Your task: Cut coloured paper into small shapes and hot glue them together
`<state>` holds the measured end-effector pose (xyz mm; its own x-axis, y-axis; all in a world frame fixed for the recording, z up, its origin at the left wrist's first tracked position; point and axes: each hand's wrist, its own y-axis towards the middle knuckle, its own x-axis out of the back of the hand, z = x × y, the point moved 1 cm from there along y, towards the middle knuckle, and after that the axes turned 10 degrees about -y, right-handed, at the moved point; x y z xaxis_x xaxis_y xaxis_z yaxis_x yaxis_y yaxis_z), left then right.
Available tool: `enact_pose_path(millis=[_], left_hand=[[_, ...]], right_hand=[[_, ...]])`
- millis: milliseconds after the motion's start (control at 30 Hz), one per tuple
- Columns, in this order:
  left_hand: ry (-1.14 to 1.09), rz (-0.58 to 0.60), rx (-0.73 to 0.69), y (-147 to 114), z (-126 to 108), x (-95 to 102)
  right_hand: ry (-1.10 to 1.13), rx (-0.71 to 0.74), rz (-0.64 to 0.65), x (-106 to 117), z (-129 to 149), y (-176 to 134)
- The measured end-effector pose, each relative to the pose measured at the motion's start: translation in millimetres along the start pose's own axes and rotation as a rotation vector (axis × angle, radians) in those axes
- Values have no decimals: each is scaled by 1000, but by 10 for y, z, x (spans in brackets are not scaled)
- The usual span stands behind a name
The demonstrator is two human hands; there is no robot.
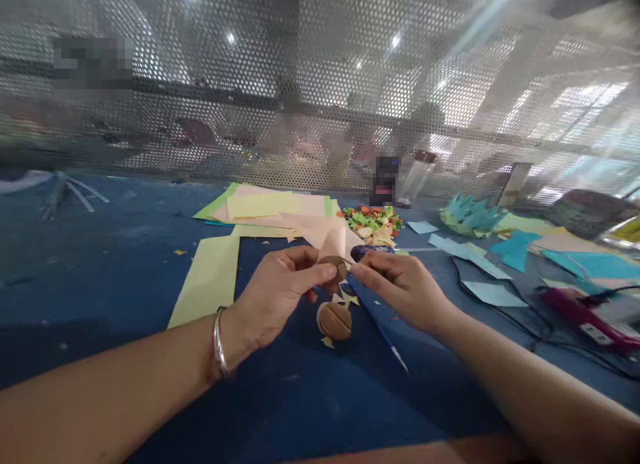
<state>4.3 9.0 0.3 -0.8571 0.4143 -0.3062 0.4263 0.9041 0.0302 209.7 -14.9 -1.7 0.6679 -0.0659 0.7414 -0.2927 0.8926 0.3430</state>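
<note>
Thumb and fingers of my left hand (273, 294) are closed on a small round brown cardboard disc (341, 269), held upright above the table. Pale pink paper (332, 243) shows just behind the disc. My right hand (400, 281) pinches at the disc's right edge, where a thin dark sliver shows; what exactly lies between those fingertips is hidden. Below my hands rests another brown cardboard round (334, 319) with a line across it. A dark blue handle (371, 252) with a pale shaft appears behind my right fingers; I cannot tell whether they touch it.
A thin blue brush-like stick (383, 331) lies under my right hand. Paper sheets (210, 274) spread left and behind, with a pile of colored scraps (373, 223). Blue paper pieces (493, 293), a cable and a magenta power strip (585, 317) are at right. A perforated metal screen (320, 71) stands behind.
</note>
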Motion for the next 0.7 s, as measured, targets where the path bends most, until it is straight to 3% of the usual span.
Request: enact_pose_path(millis=[700], left_hand=[[-71,-27,23,10,57,20]], right_hand=[[-19,47,-9,2,16,-4]])
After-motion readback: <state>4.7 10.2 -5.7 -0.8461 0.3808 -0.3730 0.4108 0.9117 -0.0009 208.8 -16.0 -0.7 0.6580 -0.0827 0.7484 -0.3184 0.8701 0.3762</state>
